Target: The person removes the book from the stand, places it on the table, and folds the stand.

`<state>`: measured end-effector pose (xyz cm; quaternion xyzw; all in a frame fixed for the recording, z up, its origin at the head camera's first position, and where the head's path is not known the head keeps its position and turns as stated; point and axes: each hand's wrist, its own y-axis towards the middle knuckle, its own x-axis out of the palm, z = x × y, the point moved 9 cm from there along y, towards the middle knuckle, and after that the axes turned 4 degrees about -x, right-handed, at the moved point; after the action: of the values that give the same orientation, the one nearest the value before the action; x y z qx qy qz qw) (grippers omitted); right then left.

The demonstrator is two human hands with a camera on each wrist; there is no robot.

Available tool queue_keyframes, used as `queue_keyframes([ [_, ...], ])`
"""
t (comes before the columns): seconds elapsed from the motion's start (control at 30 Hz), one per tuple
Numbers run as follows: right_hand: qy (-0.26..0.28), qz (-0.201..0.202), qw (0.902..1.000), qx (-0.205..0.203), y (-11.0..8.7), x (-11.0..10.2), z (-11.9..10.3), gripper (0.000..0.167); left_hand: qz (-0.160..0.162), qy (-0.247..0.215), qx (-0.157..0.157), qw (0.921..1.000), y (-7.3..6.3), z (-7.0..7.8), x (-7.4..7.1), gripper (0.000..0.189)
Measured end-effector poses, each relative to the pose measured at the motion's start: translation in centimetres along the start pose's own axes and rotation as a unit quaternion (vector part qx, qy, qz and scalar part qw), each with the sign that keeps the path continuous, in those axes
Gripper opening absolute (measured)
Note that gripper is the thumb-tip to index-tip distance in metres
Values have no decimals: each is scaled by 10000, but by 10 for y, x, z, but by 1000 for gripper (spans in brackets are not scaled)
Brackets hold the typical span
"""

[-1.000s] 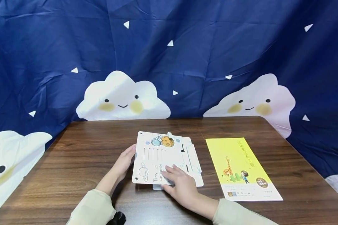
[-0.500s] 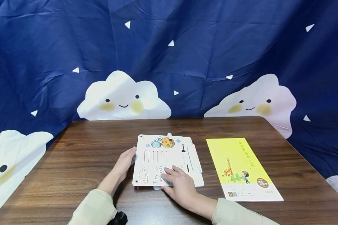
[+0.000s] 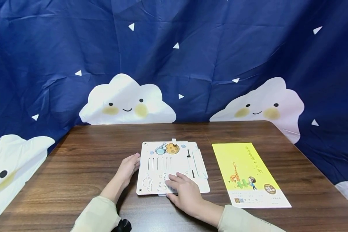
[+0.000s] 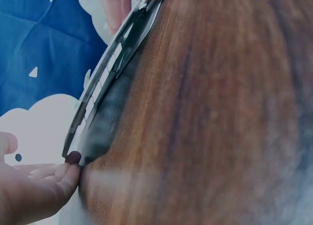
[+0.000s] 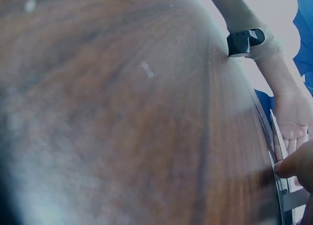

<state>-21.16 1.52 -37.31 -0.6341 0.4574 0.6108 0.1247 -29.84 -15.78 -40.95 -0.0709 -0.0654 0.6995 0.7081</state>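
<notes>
A white book stand (image 3: 179, 162), printed with an astronaut, planets and "Tiny universe", lies folded and nearly flat in the head view. My left hand (image 3: 128, 169) is at its left edge, fingers extended. In the left wrist view, those fingertips (image 4: 72, 173) sit right at the underside of the stand's edge (image 4: 100, 73), seen side-on above the table. Over the front of the stand rests my right hand (image 3: 187, 195), fingers spread on the panel. Its thumb (image 5: 291, 165) lies along the front edge in the right wrist view. A clear page-holder bar (image 3: 200, 162) runs along the stand's right side.
To the right a yellow booklet (image 3: 249, 170) with a giraffe and a child on its cover lies flat on the dark wooden table (image 3: 104, 138). A blue curtain (image 3: 191, 58) with smiling clouds hangs behind. A black wrist device (image 5: 242, 41) is on the left wrist.
The stand's left side has come down from a slight tilt to nearly flat, its far-left corner lowering most. My left hand has shifted slightly down; the right hand stays almost where it was.
</notes>
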Motion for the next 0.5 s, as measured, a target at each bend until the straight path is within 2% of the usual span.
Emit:
queue_keyframes([
  [0.27,-12,-307,9995,-116,3,0,-2,36,-132,-157,-78,9998,-2,1,0,54],
  [0.5,234,-226,9994,-90,8,-19,2,44,-201,-238,-54,9995,-1,2,1,54],
])
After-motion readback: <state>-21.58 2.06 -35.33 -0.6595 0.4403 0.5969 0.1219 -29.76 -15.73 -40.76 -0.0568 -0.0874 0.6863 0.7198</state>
